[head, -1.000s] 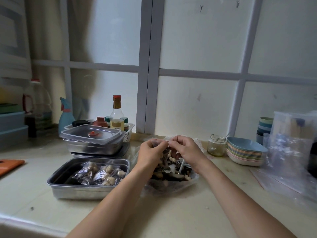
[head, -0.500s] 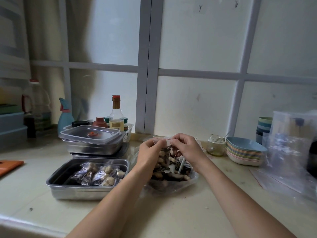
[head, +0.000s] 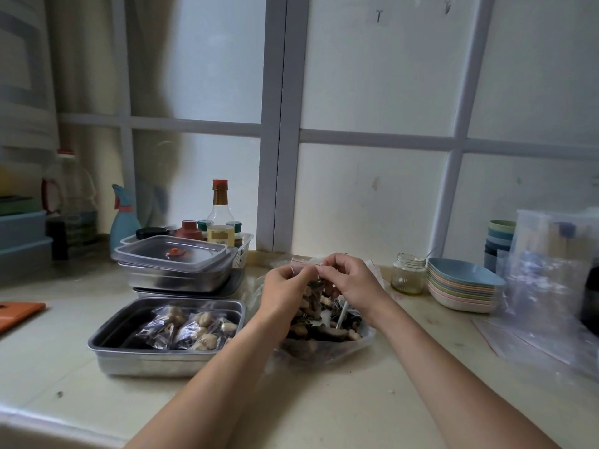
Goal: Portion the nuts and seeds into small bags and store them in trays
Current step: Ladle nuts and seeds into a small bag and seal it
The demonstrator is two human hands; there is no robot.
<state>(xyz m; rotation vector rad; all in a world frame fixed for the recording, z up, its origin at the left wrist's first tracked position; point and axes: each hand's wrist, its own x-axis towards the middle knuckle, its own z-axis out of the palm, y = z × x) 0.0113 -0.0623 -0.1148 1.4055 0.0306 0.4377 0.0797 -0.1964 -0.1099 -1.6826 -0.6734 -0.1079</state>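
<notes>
Pinches the top edge of a small bag [head: 311, 294] of nuts and seeds with the left hand [head: 285, 286] and the right hand [head: 351, 283], fingers curled on it, hands close together. Holds it up just over a big open bag [head: 327, 339] of nuts on the desk [head: 324, 403], right under the hands. Left of the left hand, a metal tray [head: 107, 343] with filled small bags [head: 181, 328] inside. Right of the right hand, a glass jar [head: 407, 274] and a stack of bowls [head: 460, 290].
</notes>
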